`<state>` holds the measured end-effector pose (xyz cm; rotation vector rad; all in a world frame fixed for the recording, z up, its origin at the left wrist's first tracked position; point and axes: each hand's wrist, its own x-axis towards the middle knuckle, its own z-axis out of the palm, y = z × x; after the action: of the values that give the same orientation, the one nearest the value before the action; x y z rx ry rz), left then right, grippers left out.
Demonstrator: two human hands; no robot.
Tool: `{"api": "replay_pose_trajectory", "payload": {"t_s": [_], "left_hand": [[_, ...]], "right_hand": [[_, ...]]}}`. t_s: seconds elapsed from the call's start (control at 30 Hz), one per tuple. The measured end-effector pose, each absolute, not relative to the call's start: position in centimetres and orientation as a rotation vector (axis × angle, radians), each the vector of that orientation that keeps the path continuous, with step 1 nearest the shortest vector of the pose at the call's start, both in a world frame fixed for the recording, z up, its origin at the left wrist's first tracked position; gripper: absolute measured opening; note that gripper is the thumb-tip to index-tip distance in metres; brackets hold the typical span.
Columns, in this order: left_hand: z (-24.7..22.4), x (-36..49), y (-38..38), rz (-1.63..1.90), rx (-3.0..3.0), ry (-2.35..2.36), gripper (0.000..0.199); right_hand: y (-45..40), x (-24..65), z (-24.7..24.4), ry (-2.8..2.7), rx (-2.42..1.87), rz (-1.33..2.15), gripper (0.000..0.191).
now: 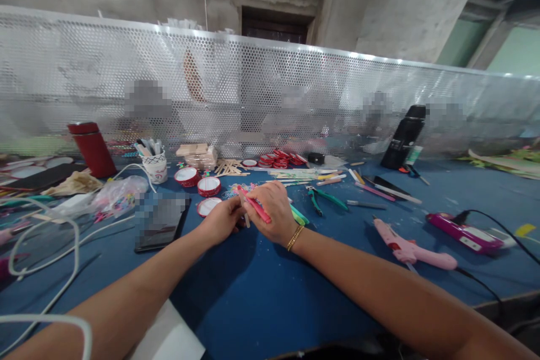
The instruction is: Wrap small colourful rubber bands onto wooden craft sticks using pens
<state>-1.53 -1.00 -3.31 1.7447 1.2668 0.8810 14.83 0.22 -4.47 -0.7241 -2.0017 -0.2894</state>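
My right hand, with a gold bracelet at the wrist, is closed round a pinkish-red marker. Close beside it, my left hand pinches a thin, pale craft stick; the marker's upper end meets the stick or lies just over it, I cannot tell which. Parts of both sets of fingers are hidden. Just behind the left hand lies a round red-rimmed tin, and a tangle of colourful thin bands is partly covered by the hands. Green markers lie to the right of the right hand.
Left of my hands are a phone, a cup of pens, a red flask and white cables. To the right lie green-handled pliers, a pink glue gun and a purple device. A perforated metal screen borders the back.
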Motion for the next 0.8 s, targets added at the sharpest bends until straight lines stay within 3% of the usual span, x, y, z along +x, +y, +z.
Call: {"api": "replay_pose_trajectory", "payload": {"t_s": [0.8], "left_hand": [[-3.35,-1.59,-1.02,0.883,1.741,1.262,0.028]], "right_hand": [[0.01,14.84,-4.25,-1.997,-0.712,-0.291,0.012]]}}
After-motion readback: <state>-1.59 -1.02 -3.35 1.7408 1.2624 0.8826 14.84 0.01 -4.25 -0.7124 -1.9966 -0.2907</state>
